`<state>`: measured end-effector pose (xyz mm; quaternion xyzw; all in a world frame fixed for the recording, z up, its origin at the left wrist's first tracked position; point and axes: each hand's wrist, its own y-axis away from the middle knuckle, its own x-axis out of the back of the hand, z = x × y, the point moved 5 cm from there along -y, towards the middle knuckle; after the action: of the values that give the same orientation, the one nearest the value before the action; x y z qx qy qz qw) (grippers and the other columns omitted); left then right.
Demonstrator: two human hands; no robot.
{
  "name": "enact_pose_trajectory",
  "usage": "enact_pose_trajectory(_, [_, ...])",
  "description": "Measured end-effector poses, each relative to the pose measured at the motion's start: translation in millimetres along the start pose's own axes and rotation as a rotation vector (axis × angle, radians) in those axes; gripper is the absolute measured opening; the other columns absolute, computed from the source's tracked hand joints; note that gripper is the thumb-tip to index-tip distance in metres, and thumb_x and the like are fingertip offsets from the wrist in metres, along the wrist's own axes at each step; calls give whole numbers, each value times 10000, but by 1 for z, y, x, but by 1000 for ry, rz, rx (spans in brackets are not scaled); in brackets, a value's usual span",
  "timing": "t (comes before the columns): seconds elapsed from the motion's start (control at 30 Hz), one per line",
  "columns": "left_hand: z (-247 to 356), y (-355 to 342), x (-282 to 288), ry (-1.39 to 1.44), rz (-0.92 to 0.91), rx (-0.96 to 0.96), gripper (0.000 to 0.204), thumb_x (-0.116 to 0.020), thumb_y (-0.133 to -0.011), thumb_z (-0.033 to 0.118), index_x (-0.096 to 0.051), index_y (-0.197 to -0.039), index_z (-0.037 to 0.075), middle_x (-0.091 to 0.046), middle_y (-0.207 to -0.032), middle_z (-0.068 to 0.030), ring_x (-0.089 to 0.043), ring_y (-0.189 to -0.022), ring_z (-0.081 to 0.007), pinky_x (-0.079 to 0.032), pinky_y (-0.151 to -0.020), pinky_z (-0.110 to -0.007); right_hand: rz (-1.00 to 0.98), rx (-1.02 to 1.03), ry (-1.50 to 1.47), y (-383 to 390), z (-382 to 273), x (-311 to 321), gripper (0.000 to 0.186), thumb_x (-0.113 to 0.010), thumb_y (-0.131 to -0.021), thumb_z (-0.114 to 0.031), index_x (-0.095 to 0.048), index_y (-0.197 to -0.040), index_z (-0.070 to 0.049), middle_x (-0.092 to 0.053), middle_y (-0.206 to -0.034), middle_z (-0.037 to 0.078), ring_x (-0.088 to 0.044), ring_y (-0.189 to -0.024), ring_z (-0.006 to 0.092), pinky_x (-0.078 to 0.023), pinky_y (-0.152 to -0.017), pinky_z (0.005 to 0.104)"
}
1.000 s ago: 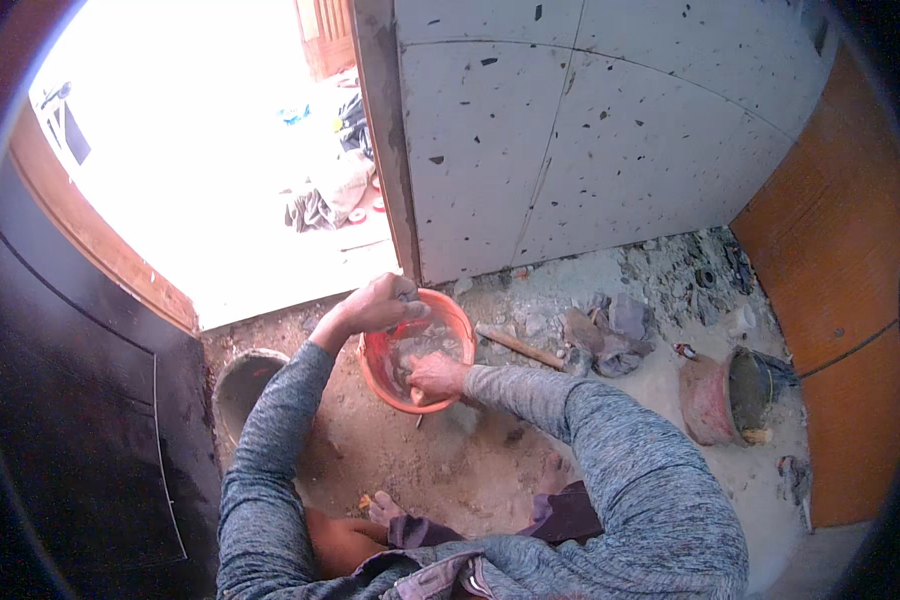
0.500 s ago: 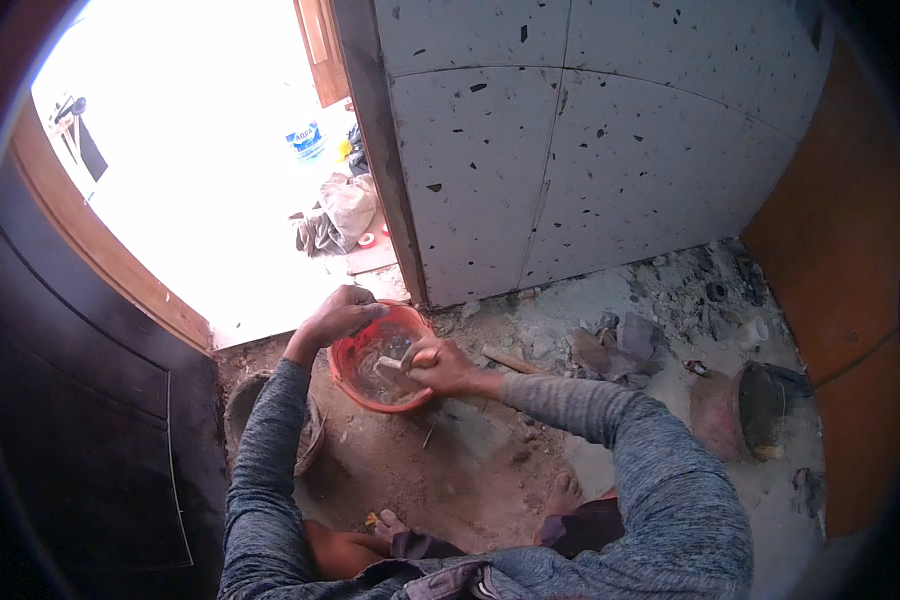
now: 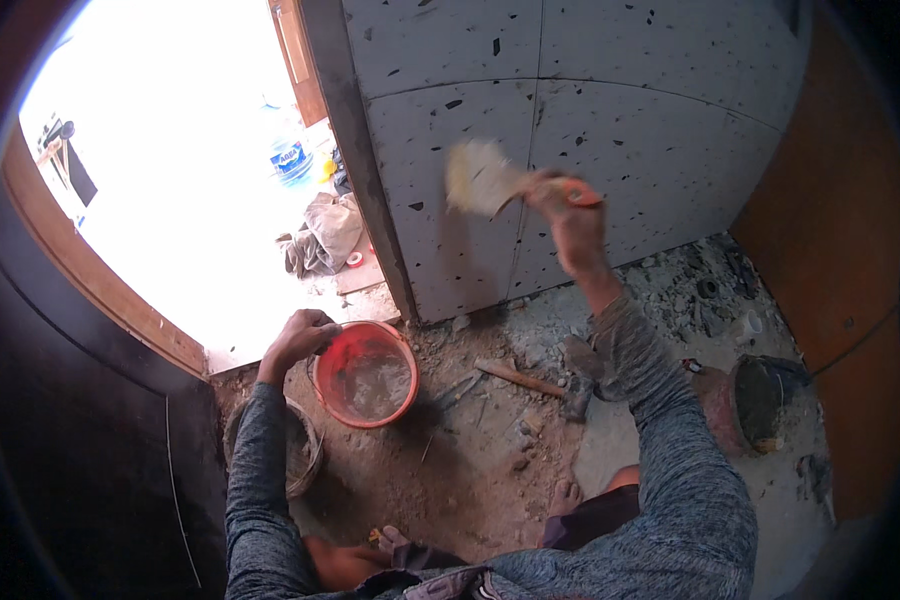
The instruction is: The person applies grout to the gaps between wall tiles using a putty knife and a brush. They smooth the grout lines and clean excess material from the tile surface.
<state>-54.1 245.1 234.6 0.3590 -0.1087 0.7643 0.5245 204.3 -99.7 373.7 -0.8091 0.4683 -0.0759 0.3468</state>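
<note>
Two bare hands at work beside an open doorway, seen from above. The right hand (image 3: 570, 215), raised at the end of an outstretched arm, is closed around the orange handle of a wide, flat tool (image 3: 480, 180). Its broad pale head points left in front of a whitish wall (image 3: 650, 150) flecked with dark patches and divided by thin joints; motion blur leaves it uncertain whether the head touches the wall. The left hand (image 3: 300, 340) is closed at the upper left rim of an orange bucket (image 3: 345, 350), which stands upright on the dirt-covered floor (image 3: 450, 475), near the foot of the doorway, and holds greyish, wet-looking contents. A second, greyish bucket (image 3: 313, 468) stands just beside it, partly hidden by the left forearm. To the right of the orange bucket lies a hammer (image 3: 522, 379) with a wooden handle, its head turned toward the right. Farther right, a reddish bucket (image 3: 722, 412) lies tipped, its mouth facing right. A bare foot (image 3: 563, 497) rests on the floor below the hammer.
</note>
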Motion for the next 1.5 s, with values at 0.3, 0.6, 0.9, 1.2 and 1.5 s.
enact_pose_trajectory(0.3, [-15,1,20,-85,105,-20,318,-722,-886,264,-735,-970,-42,-719,-820,-89,-657,-741,-172,-527,-677,-345,565,829,829,-80,-65,67,119,-712,-897,-47,-708,-1015,-66,-706,-1014,80,-688,-911,234,-571,-772,350])
enact_pose_trajectory(0.6, [-7,-5,35,24,159,-35,326,-732,-892,260,-719,-1020,-39,-706,-827,-76,-627,-745,-154,-518,-665,-330,150,844,901,-40,-12,-8,191,-709,-822,16,-713,-964,-112,-683,-1039,70,-687,-964,262,-586,-784,371])
enact_pose_trajectory(0.9, [22,-20,37,21,203,-126,315,-738,-890,255,-714,-1006,-37,-704,-841,-69,-619,-739,-152,-515,-684,-328,174,1067,1104,-47,-76,37,186,-729,-863,-3,-700,-1026,-87,-691,-1041,78,-697,-903,246,-598,-740,360])
enact_pose_trajectory(1.2, [35,-22,30,38,226,-136,310,-724,-900,233,-700,-1033,-46,-705,-849,-67,-613,-750,-141,-508,-688,-316,-30,838,873,-50,-11,35,134,-719,-853,-20,-717,-971,-83,-673,-1117,68,-690,-964,244,-599,-780,348])
enact_pose_trajectory(1.5, [153,-22,1,-92,360,-513,338,-711,-902,210,-678,-1119,-48,-706,-948,-135,-691,-923,-223,-562,-834,-378,-528,476,845,55,68,54,156,-700,-835,-24,-700,-981,-80,-677,-1101,100,-693,-925,272,-590,-794,385])
